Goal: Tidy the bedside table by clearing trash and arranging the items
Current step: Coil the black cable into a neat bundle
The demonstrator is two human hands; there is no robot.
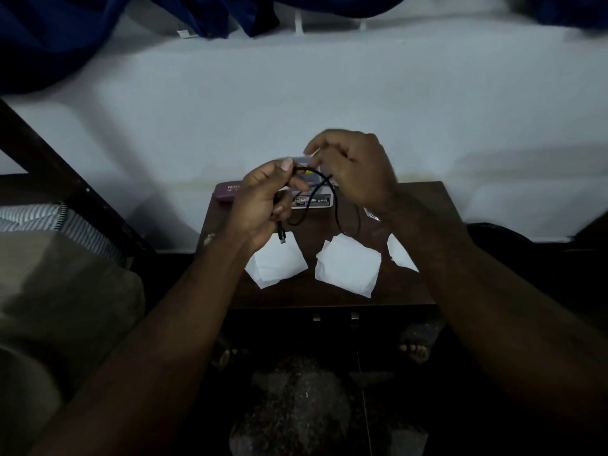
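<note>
— Fingers point(286, 166) of the left hand point(260, 205) pinch what, exactly?

— A black cable point(332, 205), gripped in the curled fist, its plug end hanging out below the palm, above the table point(329, 297). The right hand point(355, 169), blurred, has its fingers bent and closed on the same cable's upper part; whether anything else is between them cannot be told.

— Where does the cable run?

— It loops down between the two hands and hangs in front of a small grey box point(316, 199) printed with the word OPEL, which stands at the back of the dark wooden table.

— What else lies on the table?

— Three white paper pieces: one point(279, 264) under the left wrist, one point(348, 264) in the middle, one point(399, 255) partly hidden by the right forearm. A purple case point(228, 192) lies at the rear left corner, touching the pale wall point(329, 93). A small clear wrapper point(371, 213) sits beside the right wrist.

— And around the table?

— A bed with a striped mattress point(42, 218) stands to the left; blue curtains point(49, 34) hang above. Bare toes point(414, 350) show on the floor below.
</note>
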